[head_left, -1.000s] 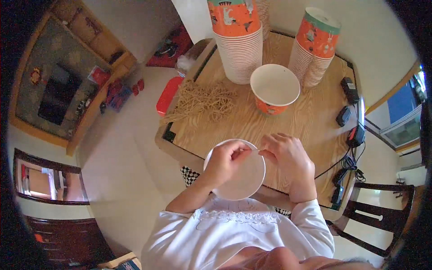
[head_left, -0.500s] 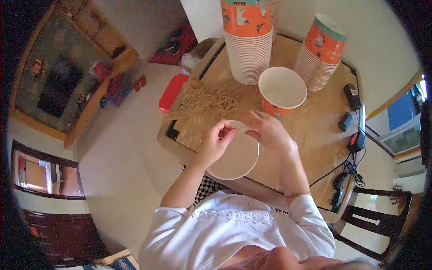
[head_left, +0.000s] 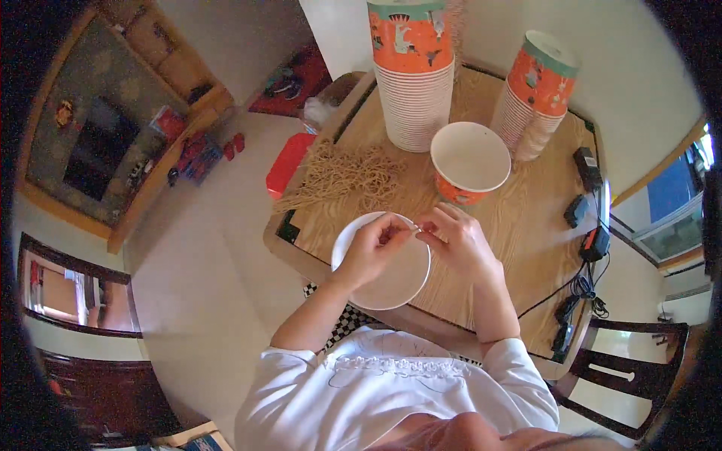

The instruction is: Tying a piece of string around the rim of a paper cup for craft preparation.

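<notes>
A white paper bucket (head_left: 387, 286) stands close to me at the table's near edge, its open mouth facing up. My left hand (head_left: 370, 252) is over its mouth, thumb and fingers pinched together. Across from it, my right hand (head_left: 459, 244) is beside the bucket's far right rim, its fingertips also closed in a pinch. The two sets of fingertips nearly meet. A tiny pale thing shows between them, too small to name. Just beyond my hands stands another open paper bucket (head_left: 472, 159), orange outside and white inside. A loose heap of tan twine (head_left: 350, 177) lies to the left of it.
Two tall stacks of paper buckets, one at the back (head_left: 414, 98) and one at the back right (head_left: 532, 98), stand on the wooden table (head_left: 519, 240). A red container (head_left: 289, 165) is by the left edge. Black adapters (head_left: 594, 240) and cables line the right edge, near a dark chair (head_left: 620, 372).
My hands have come together, fingertips now nearly meeting over the near bucket's right side. The right hand's fingers have closed from a looser spread. The whole view has shifted slightly.
</notes>
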The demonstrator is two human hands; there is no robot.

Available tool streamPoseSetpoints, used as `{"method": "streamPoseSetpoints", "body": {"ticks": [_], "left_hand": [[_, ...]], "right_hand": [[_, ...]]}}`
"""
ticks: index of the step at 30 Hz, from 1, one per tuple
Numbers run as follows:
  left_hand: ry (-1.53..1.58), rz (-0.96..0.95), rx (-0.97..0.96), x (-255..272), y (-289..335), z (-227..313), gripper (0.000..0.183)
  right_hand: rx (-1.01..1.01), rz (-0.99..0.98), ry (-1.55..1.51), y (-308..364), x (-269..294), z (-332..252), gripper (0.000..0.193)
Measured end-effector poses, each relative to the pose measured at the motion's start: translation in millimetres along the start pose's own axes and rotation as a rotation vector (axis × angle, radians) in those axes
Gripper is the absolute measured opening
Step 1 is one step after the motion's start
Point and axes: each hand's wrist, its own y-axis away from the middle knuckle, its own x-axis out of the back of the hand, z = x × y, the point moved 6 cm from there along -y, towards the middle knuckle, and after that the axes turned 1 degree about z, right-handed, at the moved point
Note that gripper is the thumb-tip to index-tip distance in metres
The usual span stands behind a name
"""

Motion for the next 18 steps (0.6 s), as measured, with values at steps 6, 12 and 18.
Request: {"method": "streamPoseSetpoints", "body": {"ticks": [6,12,18], "left_hand": [[0.015,-0.004,0.0,-3.7,0.7,2.2,0.008],[-0.055,0.061,-0.027,0.5,2.2,6.7,0.01],[0.082,0.062,0.044,2.6,0.6,-3.5,0.01]], "right_hand": [[0.094,-0.045,0.053,0.0,2.2,-1.7,0.01],[0.157,-0.041,0.071,1.0,3.2,-0.7,0.01],[0.118,0.011,-0.012,-3.5,-0.6,-5.6,0.011]]}}
